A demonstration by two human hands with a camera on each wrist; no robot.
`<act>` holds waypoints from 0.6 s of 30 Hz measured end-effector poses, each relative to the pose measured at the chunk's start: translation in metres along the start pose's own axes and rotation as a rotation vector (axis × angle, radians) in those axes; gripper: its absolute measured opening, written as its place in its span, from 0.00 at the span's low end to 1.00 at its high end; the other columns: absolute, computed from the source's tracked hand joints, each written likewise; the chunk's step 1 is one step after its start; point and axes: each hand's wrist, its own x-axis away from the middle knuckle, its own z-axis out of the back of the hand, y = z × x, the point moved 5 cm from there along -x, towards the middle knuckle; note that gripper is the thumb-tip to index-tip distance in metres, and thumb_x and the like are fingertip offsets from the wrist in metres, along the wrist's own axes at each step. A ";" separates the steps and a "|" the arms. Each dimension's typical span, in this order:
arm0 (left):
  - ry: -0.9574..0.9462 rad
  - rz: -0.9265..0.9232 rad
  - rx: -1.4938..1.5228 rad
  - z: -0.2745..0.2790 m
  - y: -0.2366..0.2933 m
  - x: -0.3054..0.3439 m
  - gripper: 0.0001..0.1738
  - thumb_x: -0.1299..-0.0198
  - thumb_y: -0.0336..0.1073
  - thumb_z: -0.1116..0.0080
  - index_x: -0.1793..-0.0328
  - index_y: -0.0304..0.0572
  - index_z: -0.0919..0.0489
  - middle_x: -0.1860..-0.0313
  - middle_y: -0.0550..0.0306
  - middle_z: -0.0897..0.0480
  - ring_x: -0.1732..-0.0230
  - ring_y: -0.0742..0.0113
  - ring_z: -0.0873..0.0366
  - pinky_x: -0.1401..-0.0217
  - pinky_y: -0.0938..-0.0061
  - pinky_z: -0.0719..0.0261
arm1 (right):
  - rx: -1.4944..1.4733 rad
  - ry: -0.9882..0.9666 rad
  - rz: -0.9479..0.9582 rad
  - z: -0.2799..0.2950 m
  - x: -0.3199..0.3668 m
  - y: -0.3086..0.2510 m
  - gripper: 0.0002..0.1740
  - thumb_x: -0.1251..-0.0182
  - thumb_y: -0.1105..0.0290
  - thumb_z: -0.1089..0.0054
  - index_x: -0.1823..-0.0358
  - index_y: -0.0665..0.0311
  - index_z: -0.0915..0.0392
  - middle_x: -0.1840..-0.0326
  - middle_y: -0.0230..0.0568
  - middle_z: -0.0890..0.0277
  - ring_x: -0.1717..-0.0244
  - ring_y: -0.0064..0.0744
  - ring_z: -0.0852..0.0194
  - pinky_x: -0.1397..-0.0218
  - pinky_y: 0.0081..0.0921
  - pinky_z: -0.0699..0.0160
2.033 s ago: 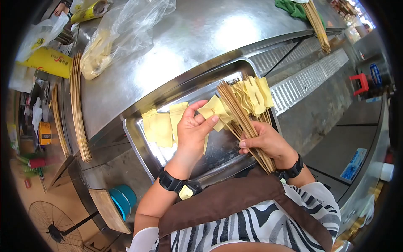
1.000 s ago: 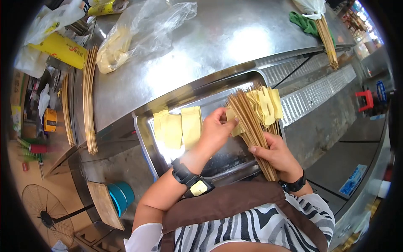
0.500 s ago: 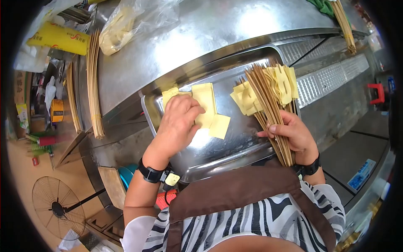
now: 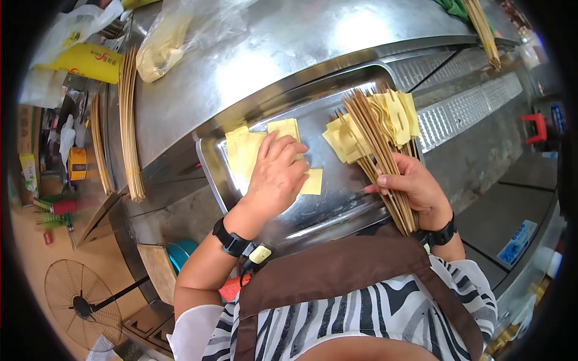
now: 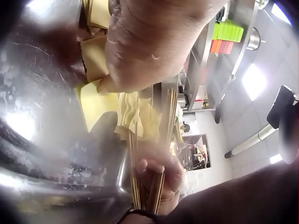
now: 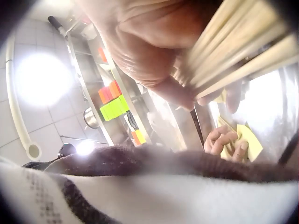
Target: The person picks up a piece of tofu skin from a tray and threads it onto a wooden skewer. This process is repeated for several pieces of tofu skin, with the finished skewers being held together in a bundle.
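A steel tray [image 4: 361, 198] lies at the counter's near edge. My left hand [image 4: 278, 171] rests palm down on a pile of yellow tofu-skin sheets [image 4: 245, 150] in the tray, fingers on the sheets. My right hand [image 4: 412, 186] grips a bundle of bamboo skewers [image 4: 376, 147] threaded with folded yellow sheets [image 4: 394, 114] at their far ends. The left wrist view shows the yellow sheets [image 5: 100, 100] under my palm and the right hand [image 5: 159, 175] around the skewers. In the right wrist view the skewers [image 6: 238, 51] cross my fingers.
Loose skewer bundles [image 4: 127, 120] lie along the counter's left edge, another bundle [image 4: 481, 30] by a green cloth at the far right. A clear bag of yellow sheets [image 4: 168, 36] and a yellow packet [image 4: 84, 60] sit at the back left. A fan [image 4: 75, 304] stands on the floor.
My left hand left the skewered sheets, moved left to the pile in the tray and now lies flatter on it. The right hand keeps its hold on the skewers.
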 end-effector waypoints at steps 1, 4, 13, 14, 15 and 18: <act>0.055 0.004 0.050 0.001 -0.001 0.001 0.13 0.54 0.29 0.34 0.61 0.44 0.22 0.50 0.57 0.24 0.41 0.51 0.31 0.29 0.49 0.43 | 0.002 0.001 -0.002 0.000 0.000 0.000 0.12 0.40 0.75 0.37 0.55 0.67 0.25 0.66 0.31 0.25 0.63 0.26 0.20 0.56 0.20 0.21; 0.132 0.042 0.147 0.006 -0.003 0.004 0.10 0.50 0.27 0.36 0.63 0.42 0.25 0.57 0.57 0.21 0.46 0.53 0.27 0.31 0.53 0.39 | 0.008 -0.003 -0.003 -0.003 -0.001 -0.001 0.10 0.40 0.76 0.38 0.58 0.66 0.25 0.67 0.30 0.25 0.65 0.24 0.21 0.55 0.21 0.20; 0.448 0.692 1.330 -0.002 -0.039 -0.019 0.11 0.35 0.29 0.47 0.48 0.34 0.29 0.58 0.55 0.18 0.62 0.75 0.20 0.59 0.80 0.21 | 0.041 -0.025 0.010 -0.006 0.000 -0.002 0.09 0.42 0.79 0.36 0.64 0.64 0.28 0.71 0.29 0.26 0.73 0.20 0.24 0.49 0.28 0.19; 0.462 0.678 1.332 -0.001 -0.039 -0.026 0.11 0.35 0.29 0.47 0.48 0.34 0.29 0.58 0.55 0.18 0.62 0.75 0.20 0.59 0.80 0.21 | 0.039 -0.015 0.003 -0.005 0.000 -0.001 0.09 0.42 0.79 0.36 0.65 0.64 0.29 0.71 0.29 0.27 0.73 0.20 0.24 0.48 0.29 0.19; 0.480 0.712 1.432 -0.004 -0.040 -0.032 0.12 0.34 0.30 0.47 0.46 0.34 0.28 0.58 0.55 0.18 0.61 0.73 0.19 0.58 0.77 0.20 | 0.044 -0.028 0.008 -0.003 -0.001 0.001 0.10 0.42 0.80 0.36 0.64 0.64 0.29 0.71 0.32 0.25 0.70 0.21 0.22 0.54 0.24 0.18; 0.468 0.722 1.540 -0.004 -0.038 -0.044 0.14 0.34 0.31 0.47 0.44 0.35 0.28 0.56 0.54 0.17 0.59 0.70 0.18 0.55 0.74 0.19 | 0.073 -0.032 -0.007 -0.003 -0.001 0.001 0.10 0.42 0.80 0.36 0.64 0.64 0.29 0.70 0.35 0.23 0.68 0.23 0.20 0.61 0.19 0.19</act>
